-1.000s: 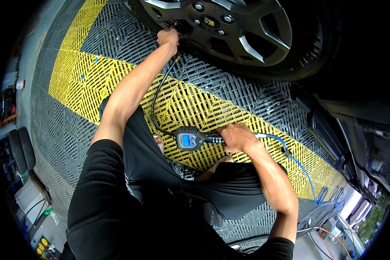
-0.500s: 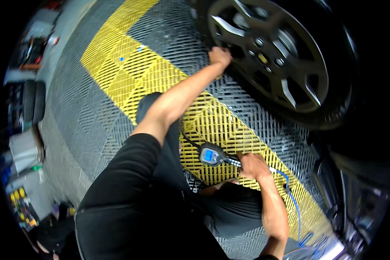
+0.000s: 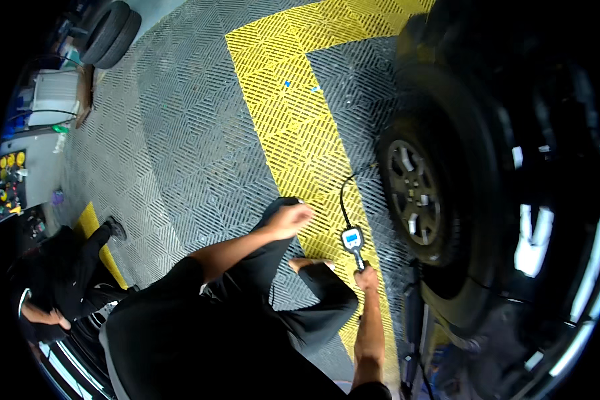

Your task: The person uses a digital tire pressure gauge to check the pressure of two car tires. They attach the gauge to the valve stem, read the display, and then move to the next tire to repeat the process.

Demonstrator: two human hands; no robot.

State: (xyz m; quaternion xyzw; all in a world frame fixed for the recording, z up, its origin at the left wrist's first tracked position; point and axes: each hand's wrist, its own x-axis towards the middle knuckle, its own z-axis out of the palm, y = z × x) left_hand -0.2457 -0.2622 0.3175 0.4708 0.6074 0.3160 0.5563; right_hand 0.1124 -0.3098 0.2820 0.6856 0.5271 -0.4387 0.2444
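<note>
My right hand (image 3: 367, 278) is wrapped round the handle of a digital tyre inflator (image 3: 353, 239), its small blue screen facing up. From its head a black hose (image 3: 342, 195) curves across the yellow floor tiles to the edge of the car wheel (image 3: 412, 191). Where the hose meets the tyre is too small to make out. Above my bent knee, apart from the wheel, is my left hand (image 3: 291, 221) with its fingers curled in. Whether anything small sits inside them is hidden.
The dark car body (image 3: 547, 240) stands along the right. Another person in black (image 3: 73, 273) is at the lower left, near a second dark vehicle. Two loose tyres (image 3: 110, 33) and a white cabinet (image 3: 53, 97) line the far left. Yellow grid tiles (image 3: 293, 127) cross the grey floor.
My left hand has come back from beside the wheel to above my knee. The view has turned, bringing the other person further in. My right hand still holds the tyre inflator.
</note>
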